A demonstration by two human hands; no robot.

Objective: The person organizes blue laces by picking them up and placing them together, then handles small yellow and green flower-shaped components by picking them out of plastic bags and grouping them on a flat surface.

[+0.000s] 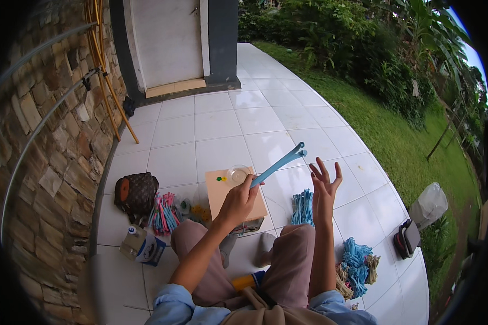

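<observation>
The left hand [237, 201] grips a light-blue, two-tipped strip [277, 166]. The right hand [323, 188], spread wide, is near the tips.

Tiled porch [222, 119], lawn [398, 132] on right.
Brown handbag [138, 197] near stone wall [49, 146]; white door [168, 43] at back; black case [409, 238] just beside whitish plastic bag [429, 205].

Tan-topped box [222, 197]: beyond it, open passage over white tiles [217, 127]; clear cup [238, 175] on its far part; left, multicoloured bundle [164, 214] and brown bag [137, 196] block; right, light-blue bundle [302, 208]; near side, knees [298, 238]
</observation>
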